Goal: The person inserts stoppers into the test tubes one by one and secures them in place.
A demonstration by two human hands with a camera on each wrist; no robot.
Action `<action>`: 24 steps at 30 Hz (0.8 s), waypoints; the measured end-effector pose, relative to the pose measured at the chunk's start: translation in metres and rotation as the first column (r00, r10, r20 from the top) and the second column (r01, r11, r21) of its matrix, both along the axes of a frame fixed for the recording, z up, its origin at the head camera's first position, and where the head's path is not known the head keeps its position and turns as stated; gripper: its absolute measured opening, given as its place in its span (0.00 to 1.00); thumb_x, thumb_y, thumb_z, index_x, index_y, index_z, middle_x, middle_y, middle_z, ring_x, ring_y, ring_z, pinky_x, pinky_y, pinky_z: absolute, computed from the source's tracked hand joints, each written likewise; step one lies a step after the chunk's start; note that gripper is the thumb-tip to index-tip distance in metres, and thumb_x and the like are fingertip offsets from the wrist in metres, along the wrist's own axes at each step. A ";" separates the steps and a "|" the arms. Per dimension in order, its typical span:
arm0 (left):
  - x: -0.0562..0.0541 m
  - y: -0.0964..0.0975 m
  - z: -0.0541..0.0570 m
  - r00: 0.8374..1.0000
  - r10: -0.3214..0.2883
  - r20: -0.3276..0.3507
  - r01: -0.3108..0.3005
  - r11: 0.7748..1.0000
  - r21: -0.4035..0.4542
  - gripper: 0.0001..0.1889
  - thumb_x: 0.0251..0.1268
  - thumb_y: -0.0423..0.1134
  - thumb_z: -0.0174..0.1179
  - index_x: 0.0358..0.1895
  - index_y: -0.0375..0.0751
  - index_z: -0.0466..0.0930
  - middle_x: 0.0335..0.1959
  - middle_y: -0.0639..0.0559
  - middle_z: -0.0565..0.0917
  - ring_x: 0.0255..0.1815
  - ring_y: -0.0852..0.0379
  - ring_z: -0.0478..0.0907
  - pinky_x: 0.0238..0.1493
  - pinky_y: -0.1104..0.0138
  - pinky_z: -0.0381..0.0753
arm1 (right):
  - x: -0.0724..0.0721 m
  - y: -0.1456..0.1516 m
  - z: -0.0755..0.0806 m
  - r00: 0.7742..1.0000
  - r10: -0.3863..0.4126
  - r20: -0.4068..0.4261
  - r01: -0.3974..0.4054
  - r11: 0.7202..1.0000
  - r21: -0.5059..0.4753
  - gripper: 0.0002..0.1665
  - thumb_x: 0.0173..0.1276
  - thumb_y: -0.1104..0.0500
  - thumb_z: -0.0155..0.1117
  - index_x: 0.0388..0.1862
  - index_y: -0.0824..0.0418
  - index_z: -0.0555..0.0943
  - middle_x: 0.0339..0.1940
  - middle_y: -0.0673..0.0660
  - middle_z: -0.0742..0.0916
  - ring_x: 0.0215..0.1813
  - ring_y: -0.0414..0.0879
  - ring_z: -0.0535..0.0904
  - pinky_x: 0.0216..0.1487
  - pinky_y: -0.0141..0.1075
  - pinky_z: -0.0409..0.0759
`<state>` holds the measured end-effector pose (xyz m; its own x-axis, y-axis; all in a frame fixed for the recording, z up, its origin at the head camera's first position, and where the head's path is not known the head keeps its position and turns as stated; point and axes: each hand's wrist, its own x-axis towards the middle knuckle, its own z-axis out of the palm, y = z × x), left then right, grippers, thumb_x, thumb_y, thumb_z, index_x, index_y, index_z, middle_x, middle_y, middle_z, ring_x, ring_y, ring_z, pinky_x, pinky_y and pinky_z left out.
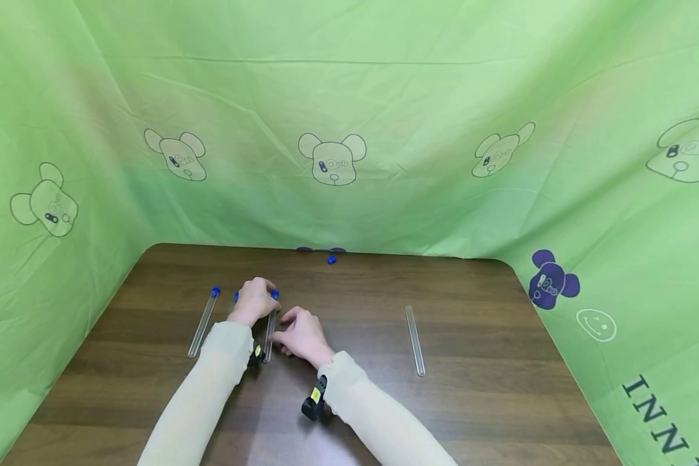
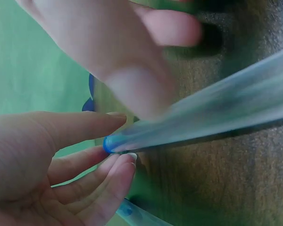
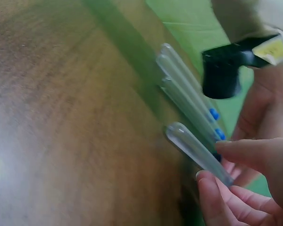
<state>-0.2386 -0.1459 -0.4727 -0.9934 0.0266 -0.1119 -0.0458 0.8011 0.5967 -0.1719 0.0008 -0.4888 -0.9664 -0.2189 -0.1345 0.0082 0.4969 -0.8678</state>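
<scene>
A clear test tube [image 1: 270, 338] with a blue cap [image 1: 275, 294] lies under both hands. My left hand [image 1: 255, 301] has its fingertips around the capped end, with the cap [image 2: 112, 143] showing between thumb and fingers in the left wrist view. From the right, my right hand [image 1: 304, 336] reaches to the tube's side, one fingertip overlapping its edge, other fingers spread away. The right wrist view shows the tube's rounded end [image 3: 178, 132] pointing back toward the body. Another blue cap [image 1: 236, 296] peeks out left of my left hand, its tube largely hidden by the arm.
Farther left lies another blue-capped test tube [image 1: 203, 327]. An uncapped tube [image 1: 415, 341] lies on the right of the wooden table [image 1: 489, 388]. A loose blue cap [image 1: 332, 259] sits by the back edge. Green printed cloth [image 1: 338, 97] surrounds the table.
</scene>
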 end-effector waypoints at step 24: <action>-0.001 -0.003 0.001 1.000 0.007 -0.029 -0.008 1.000 -0.023 0.26 0.52 0.37 0.76 0.56 0.31 0.84 0.50 0.36 0.85 0.54 0.35 0.80 0.54 0.47 0.78 | -0.019 0.054 0.019 0.992 -0.117 -0.041 0.115 0.992 -0.057 0.29 0.60 0.55 0.79 0.54 0.68 0.79 0.25 0.52 0.88 0.23 0.43 0.84 0.27 0.34 0.80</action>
